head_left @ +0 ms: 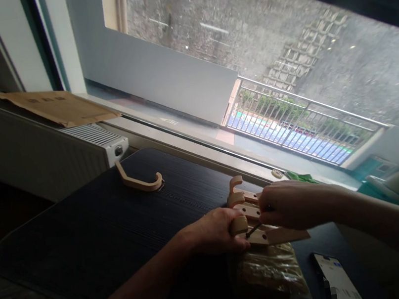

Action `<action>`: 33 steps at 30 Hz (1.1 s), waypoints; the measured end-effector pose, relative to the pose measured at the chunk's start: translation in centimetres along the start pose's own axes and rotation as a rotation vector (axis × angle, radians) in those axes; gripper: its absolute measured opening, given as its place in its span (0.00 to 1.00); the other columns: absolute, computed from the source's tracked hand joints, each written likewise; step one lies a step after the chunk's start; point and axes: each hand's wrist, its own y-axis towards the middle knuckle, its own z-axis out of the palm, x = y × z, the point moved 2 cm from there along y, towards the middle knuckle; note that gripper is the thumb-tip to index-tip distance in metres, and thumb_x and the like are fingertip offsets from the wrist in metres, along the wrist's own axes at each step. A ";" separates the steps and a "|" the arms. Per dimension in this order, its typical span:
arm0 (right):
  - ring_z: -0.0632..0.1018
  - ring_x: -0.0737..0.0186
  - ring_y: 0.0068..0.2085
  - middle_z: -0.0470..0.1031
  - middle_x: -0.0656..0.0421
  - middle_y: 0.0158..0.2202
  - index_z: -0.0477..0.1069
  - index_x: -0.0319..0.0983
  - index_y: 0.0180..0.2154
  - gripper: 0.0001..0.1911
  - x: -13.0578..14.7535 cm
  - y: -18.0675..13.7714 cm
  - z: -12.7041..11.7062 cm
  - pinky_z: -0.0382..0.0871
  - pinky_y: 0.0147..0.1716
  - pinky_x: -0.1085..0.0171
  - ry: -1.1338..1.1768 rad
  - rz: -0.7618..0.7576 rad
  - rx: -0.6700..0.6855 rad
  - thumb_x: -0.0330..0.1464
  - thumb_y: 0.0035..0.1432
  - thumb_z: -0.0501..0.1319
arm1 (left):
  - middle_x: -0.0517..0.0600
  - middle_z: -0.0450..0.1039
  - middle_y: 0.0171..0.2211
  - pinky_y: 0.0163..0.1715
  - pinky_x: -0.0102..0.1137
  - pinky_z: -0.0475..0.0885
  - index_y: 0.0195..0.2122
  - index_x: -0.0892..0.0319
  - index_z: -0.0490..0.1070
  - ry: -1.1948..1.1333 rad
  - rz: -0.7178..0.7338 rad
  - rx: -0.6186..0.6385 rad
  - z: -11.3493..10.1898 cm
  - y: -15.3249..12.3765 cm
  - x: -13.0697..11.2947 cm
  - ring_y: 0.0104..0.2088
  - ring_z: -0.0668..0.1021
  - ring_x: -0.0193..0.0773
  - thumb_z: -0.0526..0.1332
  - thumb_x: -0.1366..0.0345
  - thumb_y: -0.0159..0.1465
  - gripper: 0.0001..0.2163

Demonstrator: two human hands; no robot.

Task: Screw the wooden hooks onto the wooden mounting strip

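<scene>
Several pale wooden hooks with curled ends lie side by side on a plastic-wrapped package (274, 273). My left hand (215, 229) is closed around the curled end of the nearest wooden hook (240, 225), thumb and fingers on either side. From my closed right hand (290, 203) a thin dark tool shaft (253, 230) slants down to the left. Its tip is at a hole in the nearest hook's flat part; the handle is hidden in the fist, so I cannot tell whether it is a screwdriver or a hex key. One separate wooden hook (140, 184) lies farther left.
The dark table (102, 229) has a rounded left corner. A phone (336, 276) lies at the right. Behind are a radiator (108, 138) with a brown envelope (54, 108) on top, and a window. Something green (299, 177) sits beyond my right hand.
</scene>
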 end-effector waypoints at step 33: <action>0.73 0.62 0.32 0.75 0.54 0.33 0.73 0.37 0.36 0.10 2.6 -1.5 1.8 0.61 0.29 0.67 -0.166 -0.380 -0.112 0.24 0.56 0.55 | 0.45 0.71 0.30 0.28 0.27 0.67 0.37 0.54 0.71 0.039 -0.010 0.080 0.4 -0.3 -0.5 0.30 0.73 0.37 0.63 0.59 0.51 0.13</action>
